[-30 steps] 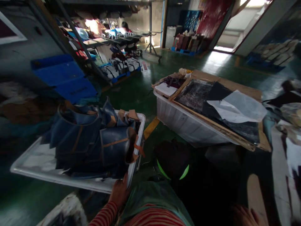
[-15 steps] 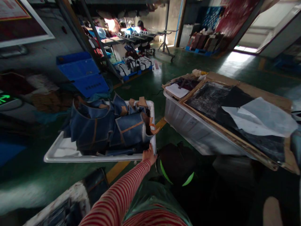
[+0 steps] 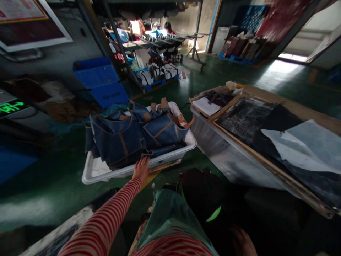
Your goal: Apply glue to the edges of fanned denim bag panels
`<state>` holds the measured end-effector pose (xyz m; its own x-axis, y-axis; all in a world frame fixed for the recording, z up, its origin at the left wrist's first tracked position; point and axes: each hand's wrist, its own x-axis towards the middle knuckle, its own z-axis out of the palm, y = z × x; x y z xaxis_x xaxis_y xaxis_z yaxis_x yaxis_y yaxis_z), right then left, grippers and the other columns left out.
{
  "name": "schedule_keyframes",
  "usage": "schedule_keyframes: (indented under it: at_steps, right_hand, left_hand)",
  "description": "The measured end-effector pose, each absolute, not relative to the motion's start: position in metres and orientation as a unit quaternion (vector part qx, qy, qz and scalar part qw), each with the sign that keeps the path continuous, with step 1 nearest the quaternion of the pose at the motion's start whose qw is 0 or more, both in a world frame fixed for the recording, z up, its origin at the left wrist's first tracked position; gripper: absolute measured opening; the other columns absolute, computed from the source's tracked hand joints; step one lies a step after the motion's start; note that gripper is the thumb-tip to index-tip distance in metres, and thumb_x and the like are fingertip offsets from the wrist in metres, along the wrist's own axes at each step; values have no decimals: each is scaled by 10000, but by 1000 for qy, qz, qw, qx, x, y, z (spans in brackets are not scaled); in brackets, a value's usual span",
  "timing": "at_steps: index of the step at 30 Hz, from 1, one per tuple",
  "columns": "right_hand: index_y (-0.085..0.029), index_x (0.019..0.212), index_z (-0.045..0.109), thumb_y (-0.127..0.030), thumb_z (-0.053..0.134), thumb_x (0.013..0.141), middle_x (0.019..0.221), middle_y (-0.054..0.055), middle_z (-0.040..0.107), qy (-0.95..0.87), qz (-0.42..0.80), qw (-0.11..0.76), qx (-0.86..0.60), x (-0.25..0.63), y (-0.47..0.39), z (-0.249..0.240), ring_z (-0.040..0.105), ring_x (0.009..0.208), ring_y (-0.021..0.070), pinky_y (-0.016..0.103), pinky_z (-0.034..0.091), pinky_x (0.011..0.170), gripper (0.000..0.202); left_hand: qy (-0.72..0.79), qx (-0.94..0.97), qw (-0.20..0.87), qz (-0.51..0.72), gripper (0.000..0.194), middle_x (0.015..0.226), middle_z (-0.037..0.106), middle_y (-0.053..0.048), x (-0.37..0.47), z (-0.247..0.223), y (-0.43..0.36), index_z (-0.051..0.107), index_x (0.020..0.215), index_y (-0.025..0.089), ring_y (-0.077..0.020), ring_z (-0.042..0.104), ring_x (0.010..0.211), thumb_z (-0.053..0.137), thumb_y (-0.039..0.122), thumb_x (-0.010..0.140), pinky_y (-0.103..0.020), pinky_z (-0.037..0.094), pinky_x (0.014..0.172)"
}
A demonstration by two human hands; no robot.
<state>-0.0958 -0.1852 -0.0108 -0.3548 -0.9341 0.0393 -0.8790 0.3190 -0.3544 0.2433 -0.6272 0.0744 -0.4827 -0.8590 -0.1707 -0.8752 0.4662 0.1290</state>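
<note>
My left hand (image 3: 141, 168) rests on the near long rim of a white plastic bin (image 3: 170, 160), its fingers spread over the edge. Dark blue pieces with tan trim (image 3: 117, 140) fill the bin, and tan straps stick up at its back and right end. At the bottom right, my right hand (image 3: 243, 242) is dim and blurred, away from the bin; what its fingers do is hard to make out.
To the right stands a large grey tub (image 3: 226, 160) topped with cardboard, black sheets and white paper (image 3: 306, 145). Blue crates (image 3: 102, 83) lean at the back left. A dark bag-like object (image 3: 199, 181) lies near my legs.
The white bin has turned, its right end now nearer the grey tub. My left hand has moved from the bin's right corner to its near long side. My right hand shows more.
</note>
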Motion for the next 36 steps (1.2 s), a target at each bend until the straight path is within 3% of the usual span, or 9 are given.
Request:
schedule_keyframes:
  at_steps: [5, 9, 16, 23, 36]
  right_hand:
    - [-165, 1033, 626, -161, 406, 788, 1086, 109, 603, 771, -179, 109, -601, -83, -330, 17, 586, 981, 228, 382, 499, 859, 329]
    - [-146, 1169, 532, -137, 400, 796, 1145, 126, 557, 739, -207, 115, -631, -59, -459, 48, 534, 1047, 224, 406, 472, 898, 396]
    - [-154, 1334, 361, -64, 397, 727, 1375, 93, 353, 722, -158, 130, -661, -15, -631, 68, 274, 1288, 217, 431, 276, 1063, 615]
    - [-176, 1372, 304, 36, 362, 594, 1430, 54, 287, 760, -60, 111, -637, -7, -677, 43, 214, 1311, 207, 444, 163, 1074, 808]
    - [-180, 1354, 349, 0, 408, 638, 1398, 70, 352, 740, -64, 138, -655, -39, -719, 45, 271, 1276, 211, 408, 165, 1055, 741]
  left_hand:
    - [840, -524, 81, 115, 553, 1358, 383, -140, 291, 71, -670, 318, 1335, 107, -261, 367, 1215, 384, 157, 788, -410, 276, 1004]
    - [863, -456, 129, 175, 543, 1243, 510, -99, 296, 58, -698, 422, 1274, 135, -225, 456, 1126, 479, 173, 735, -338, 339, 967]
    - [870, -407, 152, 234, 520, 1225, 512, -95, 274, 50, -720, 412, 1293, 151, -240, 458, 1095, 437, 236, 781, -356, 389, 916]
    - [856, -413, 138, 281, 537, 1265, 480, -75, 268, 53, -742, 371, 1321, 181, -209, 437, 1120, 413, 259, 792, -332, 352, 958]
    - [844, -421, 137, 303, 552, 1246, 488, -103, 239, 52, -781, 389, 1305, 167, -225, 449, 1129, 425, 178, 754, -353, 355, 959]
